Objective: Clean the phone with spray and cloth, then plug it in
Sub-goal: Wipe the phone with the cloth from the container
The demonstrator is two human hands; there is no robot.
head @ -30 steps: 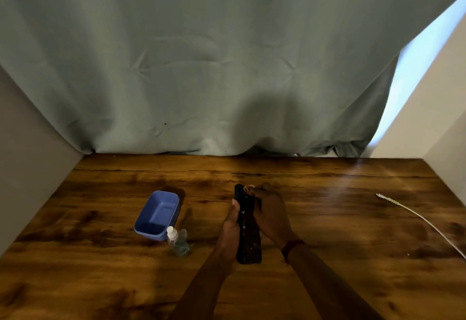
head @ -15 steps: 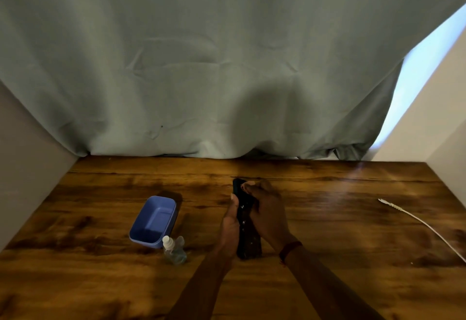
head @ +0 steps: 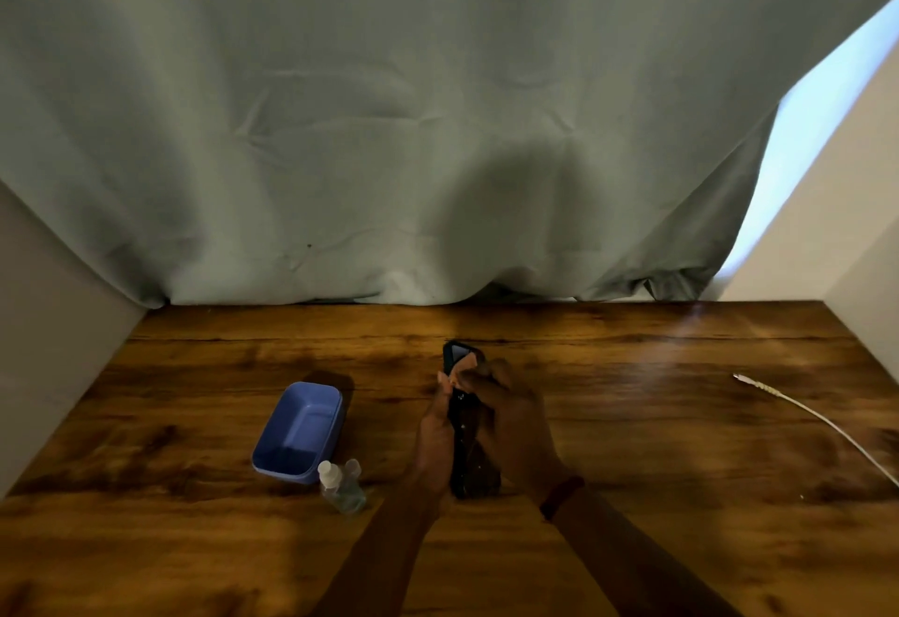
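The phone [head: 461,422], dark and slim, is near the middle of the counter [head: 647,427], held between both hands; it stands long-ways, its top end pointing to 12 o'clock and its lower end down by the wrists; whether that end touches the wood cannot be told. The left hand [head: 434,431] grips it along the 9 o'clock edge, thumb laid up the side. The right hand [head: 516,422] closes on it from the 3 o'clock side, fingers curled over the upper face. A pale patch sits under those fingertips, and it cannot be told whether this is cloth or skin. A dark band [head: 562,496] circles the right wrist.

At about 8 o'clock from the phone, near the left forearm, stands a small clear spray bottle [head: 340,487] with a white top; a clear cap [head: 353,466] is just beside it. Touching or nearly touching the bottle, at 9 o'clock from the phone, is a blue plastic tub [head: 299,431], open side up.

Well apart at 3 o'clock, a white cable [head: 822,419] lies on the wood, its plug end toward the phone and its length running off the right edge. At 12 o'clock a grey-green curtain [head: 389,130] hangs down to the counter's far edge; pale walls close in both sides.
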